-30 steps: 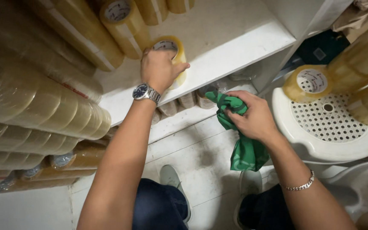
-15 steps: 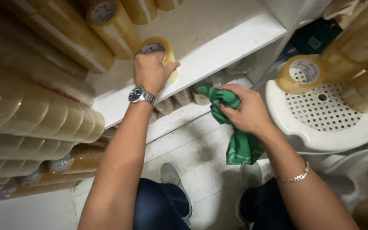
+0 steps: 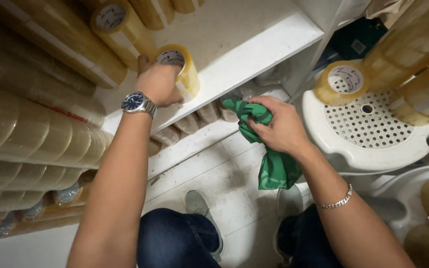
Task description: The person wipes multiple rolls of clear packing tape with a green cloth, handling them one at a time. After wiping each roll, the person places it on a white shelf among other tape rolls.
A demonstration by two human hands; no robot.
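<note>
Left hand (image 3: 157, 84) on yellow tape roll (image 3: 182, 69), right hand (image 3: 279, 124) bunching green cloth (image 3: 269, 159)

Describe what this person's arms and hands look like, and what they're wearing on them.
Both forearms are bare, with no sleeves in view and no gloves. The left hand has a silver metal wristwatch with a round dark blue dial and a link band at the wrist. The right hand has a thin silver chain bracelet hanging loosely on the wrist. No rings show.
</note>
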